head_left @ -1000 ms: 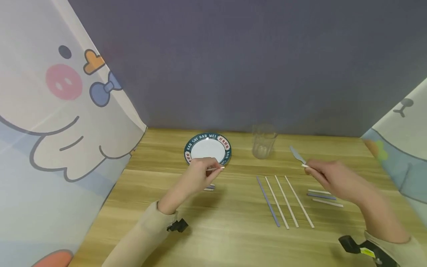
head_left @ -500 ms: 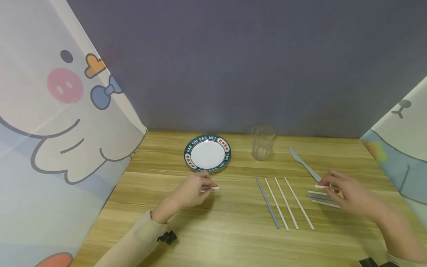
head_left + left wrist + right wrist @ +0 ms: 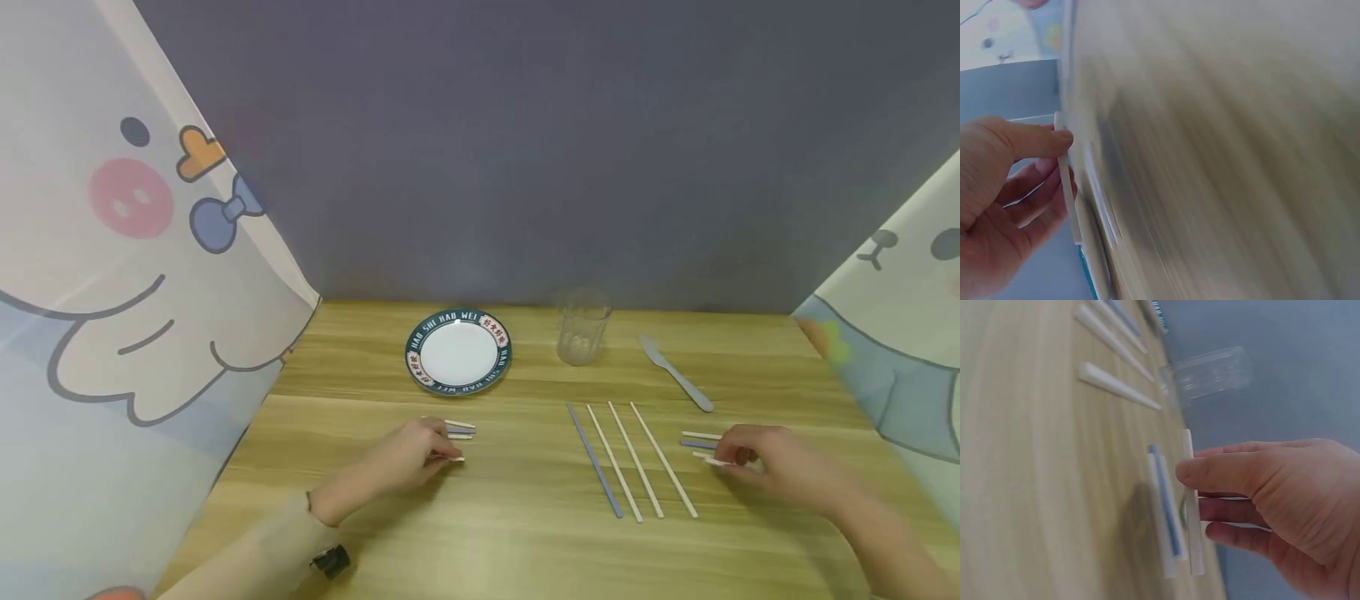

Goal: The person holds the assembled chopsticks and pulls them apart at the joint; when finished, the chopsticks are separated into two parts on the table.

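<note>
My left hand (image 3: 416, 454) pinches a short white stick (image 3: 1067, 194) between thumb and fingers, just above the table. Close by it lie short sticks, a white one (image 3: 461, 424) and a purple-blue one (image 3: 463, 431) among them, partly covered by the hand. On the other side, my right hand (image 3: 776, 462) holds another short white stick (image 3: 1192, 519) in a thumb-and-finger pinch. Beneath that hand are short sticks side by side, a blue one (image 3: 1165, 500) between white ones. Between the hands lie several long sticks, a purple-blue one (image 3: 595, 460) leftmost and white ones (image 3: 663, 460) beside it.
A white plate (image 3: 459, 354) with a dark green lettered rim stands at the back of the wooden table (image 3: 510, 533). To its right are a clear glass mug (image 3: 581, 333) and a grey-blue knife (image 3: 675, 373). A grey partition (image 3: 525, 150) rises behind.
Both hands have come down and nearer, the left away from the plate, the right away from the knife to the short sticks. Each keeps its white stick.
</note>
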`<state>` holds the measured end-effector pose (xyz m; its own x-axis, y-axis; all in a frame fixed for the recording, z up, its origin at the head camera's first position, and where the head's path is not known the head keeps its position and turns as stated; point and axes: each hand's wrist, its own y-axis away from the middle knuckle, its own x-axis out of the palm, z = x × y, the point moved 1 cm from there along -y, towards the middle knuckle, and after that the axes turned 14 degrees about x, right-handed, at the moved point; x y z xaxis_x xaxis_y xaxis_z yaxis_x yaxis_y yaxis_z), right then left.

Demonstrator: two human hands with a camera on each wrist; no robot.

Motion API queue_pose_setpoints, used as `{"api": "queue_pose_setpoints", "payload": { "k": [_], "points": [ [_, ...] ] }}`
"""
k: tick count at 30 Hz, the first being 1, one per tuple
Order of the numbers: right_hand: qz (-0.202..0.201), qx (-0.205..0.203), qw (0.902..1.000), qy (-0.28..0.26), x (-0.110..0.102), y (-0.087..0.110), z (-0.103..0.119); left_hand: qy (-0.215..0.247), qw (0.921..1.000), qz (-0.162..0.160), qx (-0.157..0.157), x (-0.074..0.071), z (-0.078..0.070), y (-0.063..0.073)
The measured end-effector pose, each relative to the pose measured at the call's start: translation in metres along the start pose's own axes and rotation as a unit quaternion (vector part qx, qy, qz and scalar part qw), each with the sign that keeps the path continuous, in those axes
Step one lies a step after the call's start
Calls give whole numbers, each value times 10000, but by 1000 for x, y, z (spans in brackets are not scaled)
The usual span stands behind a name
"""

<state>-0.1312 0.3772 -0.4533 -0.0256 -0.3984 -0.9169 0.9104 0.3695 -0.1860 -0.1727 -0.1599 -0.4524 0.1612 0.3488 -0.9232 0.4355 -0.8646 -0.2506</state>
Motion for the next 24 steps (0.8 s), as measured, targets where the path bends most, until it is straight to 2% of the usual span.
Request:
{"api": "queue_pose_setpoints", "payload": {
  "k": [3,6,9,12,18,24],
  "points": [
    [-73,-172,9998,30,8,-1,0,-91,9999,40,-105,-4,-2,15],
    [-140,-159,9998,60,12,1,-2,-50,9999,135,-95,-3,-3,19],
    [-14,19,10000,58,14,4,-5,-20,9999,148,-78,3,-2,16],
    [-4,45,10000,53,15,4,-10,-35,9998,96,-187,6,3,7],
    [-275,-162,9995,-40,20,-3,-10,92,9991,66,-408,10,13,1],
    [-519,5,9986,106,31,4,-10,240,9988,46,-429,15,15,-2]
  ]
}}
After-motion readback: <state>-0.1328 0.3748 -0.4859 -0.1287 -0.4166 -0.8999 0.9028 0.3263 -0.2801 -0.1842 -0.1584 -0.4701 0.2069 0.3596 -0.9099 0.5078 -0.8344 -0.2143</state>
